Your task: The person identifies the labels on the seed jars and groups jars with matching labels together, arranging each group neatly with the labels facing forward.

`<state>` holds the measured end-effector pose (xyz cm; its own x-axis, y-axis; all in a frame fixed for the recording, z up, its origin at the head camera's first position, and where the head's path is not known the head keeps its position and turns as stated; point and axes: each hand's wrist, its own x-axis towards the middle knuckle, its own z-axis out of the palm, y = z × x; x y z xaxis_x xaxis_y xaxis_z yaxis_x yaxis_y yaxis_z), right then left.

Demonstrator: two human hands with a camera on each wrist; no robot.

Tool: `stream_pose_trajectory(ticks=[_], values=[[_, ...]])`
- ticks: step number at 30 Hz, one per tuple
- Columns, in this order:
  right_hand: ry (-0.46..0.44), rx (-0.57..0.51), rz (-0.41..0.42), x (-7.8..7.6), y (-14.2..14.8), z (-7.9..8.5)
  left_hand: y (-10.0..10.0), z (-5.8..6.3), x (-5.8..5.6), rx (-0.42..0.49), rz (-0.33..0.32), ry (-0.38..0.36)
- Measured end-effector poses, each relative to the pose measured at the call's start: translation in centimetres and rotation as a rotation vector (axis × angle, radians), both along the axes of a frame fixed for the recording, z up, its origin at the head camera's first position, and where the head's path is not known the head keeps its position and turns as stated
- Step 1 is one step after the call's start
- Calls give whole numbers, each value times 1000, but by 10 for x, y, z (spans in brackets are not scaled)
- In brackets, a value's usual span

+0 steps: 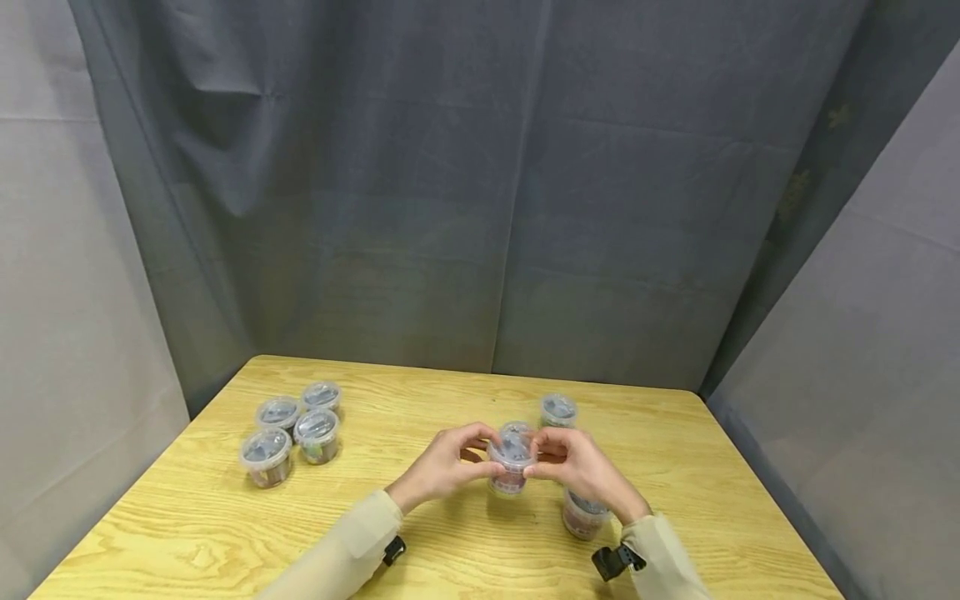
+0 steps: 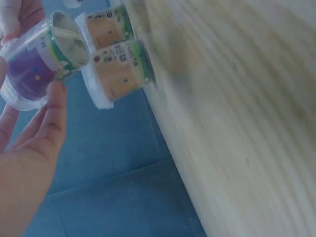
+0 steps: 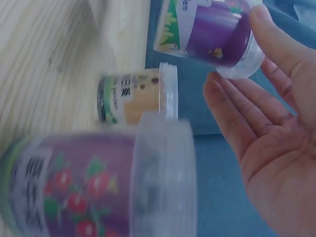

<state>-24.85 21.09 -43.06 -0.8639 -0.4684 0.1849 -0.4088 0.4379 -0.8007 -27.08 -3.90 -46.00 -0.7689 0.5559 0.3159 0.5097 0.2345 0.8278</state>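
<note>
Between my two hands is a clear-lidded plastic cup [image 1: 507, 477] with a purple label, seen from the side in both wrist views. My left hand [image 1: 448, 467] pinches its left side between thumb and fingers. From the other side, my right hand [image 1: 581, 467] pinches it near the lid. In the left wrist view the cup's underside shows, raised off the table. Just beyond it stand two cups with orange labels, the nearer one [image 2: 118, 71] and the farther one [image 2: 106, 28]. Close to my right wrist is another purple-labelled cup [image 3: 89, 187] with red fruit pictures.
Several similar lidded cups [image 1: 316, 435] stand grouped at the left of the wooden table [image 1: 202, 533]. One cup [image 1: 558, 408] stands behind my right hand. A dark curtain [image 1: 390, 208] hangs behind the table, with pale cloth panels [image 1: 862, 333] at the sides.
</note>
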Motion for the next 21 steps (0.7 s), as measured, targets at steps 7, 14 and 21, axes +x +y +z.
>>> stream_pose_trajectory(ticks=[7,14,21], values=[[62,131,28,5,9,-5,11,-8,2,-60,-20,70],[182,342,8,9,12,-11,16,-11,4,-210,-60,205],[145,369,30,11,13,-14,20,-13,7,-315,-80,274]])
